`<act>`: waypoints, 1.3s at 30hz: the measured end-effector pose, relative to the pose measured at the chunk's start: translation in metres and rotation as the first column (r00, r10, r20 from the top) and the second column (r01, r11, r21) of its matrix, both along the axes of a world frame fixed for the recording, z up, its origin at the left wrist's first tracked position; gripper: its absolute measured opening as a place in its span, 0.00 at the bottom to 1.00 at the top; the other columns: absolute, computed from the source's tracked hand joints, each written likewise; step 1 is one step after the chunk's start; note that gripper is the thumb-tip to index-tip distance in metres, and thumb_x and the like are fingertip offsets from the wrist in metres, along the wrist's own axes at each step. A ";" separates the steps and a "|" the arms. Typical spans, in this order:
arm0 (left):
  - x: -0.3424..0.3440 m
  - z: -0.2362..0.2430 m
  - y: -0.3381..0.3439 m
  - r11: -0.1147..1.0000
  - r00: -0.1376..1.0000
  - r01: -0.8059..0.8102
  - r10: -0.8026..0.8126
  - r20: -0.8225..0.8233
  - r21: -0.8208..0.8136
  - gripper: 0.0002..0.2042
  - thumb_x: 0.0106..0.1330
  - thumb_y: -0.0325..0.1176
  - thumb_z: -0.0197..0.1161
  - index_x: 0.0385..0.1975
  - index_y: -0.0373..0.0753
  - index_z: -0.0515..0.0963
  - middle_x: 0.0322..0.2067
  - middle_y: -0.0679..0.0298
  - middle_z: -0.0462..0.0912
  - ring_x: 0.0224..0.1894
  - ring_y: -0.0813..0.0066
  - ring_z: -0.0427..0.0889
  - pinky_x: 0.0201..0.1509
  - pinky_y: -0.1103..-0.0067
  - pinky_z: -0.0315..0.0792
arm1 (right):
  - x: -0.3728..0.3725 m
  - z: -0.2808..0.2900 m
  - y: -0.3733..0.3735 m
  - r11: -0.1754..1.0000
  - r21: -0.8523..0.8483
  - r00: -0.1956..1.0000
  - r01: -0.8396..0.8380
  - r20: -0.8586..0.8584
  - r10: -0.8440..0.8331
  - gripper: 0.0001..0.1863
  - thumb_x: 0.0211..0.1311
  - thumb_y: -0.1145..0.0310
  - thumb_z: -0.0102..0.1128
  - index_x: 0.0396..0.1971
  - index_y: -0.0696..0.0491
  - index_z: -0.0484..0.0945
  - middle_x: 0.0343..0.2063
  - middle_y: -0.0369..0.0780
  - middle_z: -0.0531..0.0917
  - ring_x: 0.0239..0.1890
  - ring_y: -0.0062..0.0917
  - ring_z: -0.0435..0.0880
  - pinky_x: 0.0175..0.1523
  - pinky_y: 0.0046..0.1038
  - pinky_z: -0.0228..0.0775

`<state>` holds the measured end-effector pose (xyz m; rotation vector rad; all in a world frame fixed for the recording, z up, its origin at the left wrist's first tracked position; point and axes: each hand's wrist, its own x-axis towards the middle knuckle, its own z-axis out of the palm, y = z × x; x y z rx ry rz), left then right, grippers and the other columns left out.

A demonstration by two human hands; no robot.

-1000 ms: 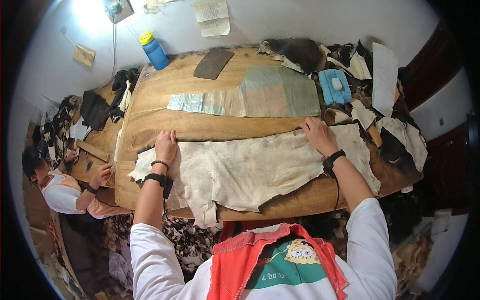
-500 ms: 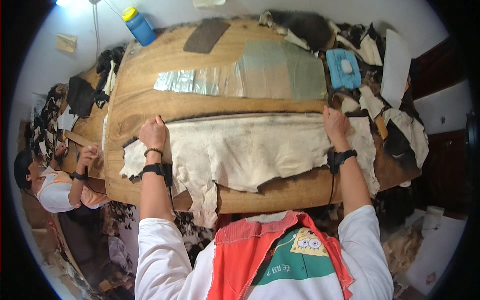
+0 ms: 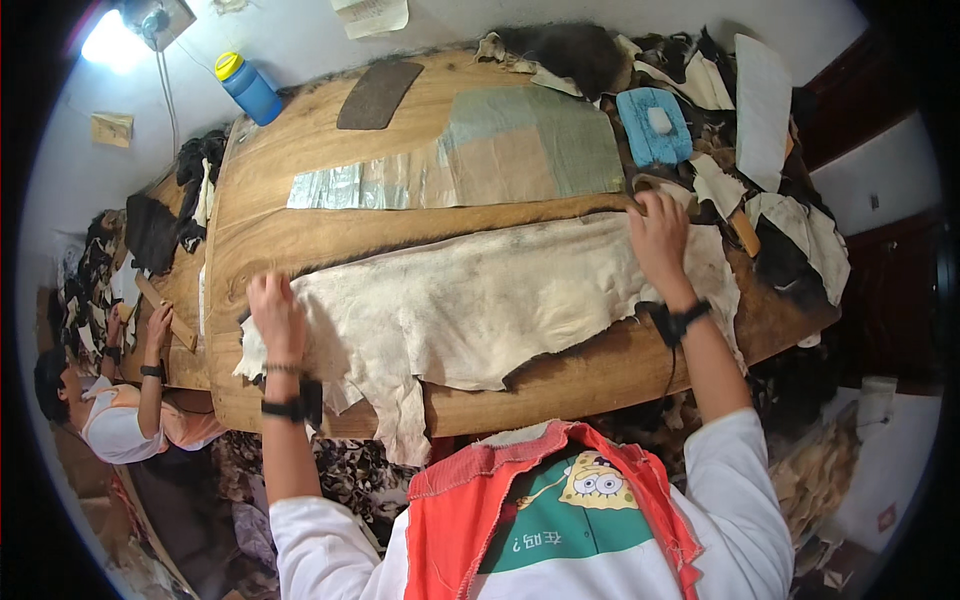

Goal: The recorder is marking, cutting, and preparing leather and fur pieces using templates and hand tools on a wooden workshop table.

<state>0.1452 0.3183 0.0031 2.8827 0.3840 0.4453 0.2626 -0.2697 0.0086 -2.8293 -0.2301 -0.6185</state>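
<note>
A long cream-coloured fur pelt lies skin side up on the wooden table, with dark fur showing along its far edge. One narrow flap of it hangs over the table's front edge. My left hand is closed on the pelt near its left end, fingers curled at the far edge. Toward the right end, my right hand grips the same far edge between thumb and fingers. Just beyond the pelt lies a flat pattern sheet partly covered with shiny tape.
The wooden table carries a dark brown rectangular piece and a blue bottle at the back. Right of them are a blue sponge-like pad, a white board and fur scraps. Another person works at far left.
The view has shifted slightly. My left hand has come nearer to me, and the pelt's left part has moved with it, so its far edge slants more. My right hand stays at the right end.
</note>
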 end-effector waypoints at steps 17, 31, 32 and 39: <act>0.002 -0.003 -0.012 0.983 0.852 -0.181 0.155 -0.501 -0.005 0.48 0.58 0.72 0.55 0.76 0.60 0.44 0.77 0.54 0.34 0.76 0.38 0.30 0.66 0.31 0.35 | 0.000 -0.026 -0.038 0.974 -0.228 0.916 0.000 -0.390 -0.092 0.32 0.71 0.44 0.48 0.71 0.38 0.61 0.69 0.49 0.61 0.74 0.44 0.51 0.68 0.64 0.41; -0.006 -0.010 0.010 0.999 0.909 0.013 0.008 -0.416 0.049 0.50 0.56 0.71 0.58 0.76 0.54 0.49 0.77 0.60 0.40 0.78 0.50 0.33 0.71 0.38 0.36 | -0.055 0.023 0.069 0.844 -0.154 0.682 -0.514 -0.670 0.293 0.55 0.54 0.29 0.57 0.75 0.44 0.49 0.75 0.46 0.47 0.77 0.42 0.42 0.73 0.58 0.39; -0.004 -0.008 0.009 0.999 0.896 0.026 -0.011 -0.444 0.027 0.48 0.58 0.70 0.57 0.75 0.54 0.50 0.77 0.59 0.40 0.78 0.49 0.35 0.71 0.39 0.36 | -0.050 0.025 0.066 0.843 -0.176 0.684 -0.508 -0.677 0.271 0.54 0.54 0.30 0.58 0.74 0.45 0.51 0.75 0.47 0.49 0.76 0.43 0.45 0.73 0.56 0.43; 0.062 0.057 -0.009 0.990 0.984 0.031 -0.054 -0.172 -0.134 0.27 0.69 0.53 0.58 0.54 0.33 0.75 0.49 0.46 0.80 0.51 0.54 0.78 0.53 0.64 0.71 | 0.064 0.060 0.049 0.975 0.215 0.846 -0.062 -0.507 0.166 0.40 0.54 0.49 0.70 0.62 0.58 0.68 0.56 0.52 0.78 0.58 0.45 0.76 0.62 0.37 0.68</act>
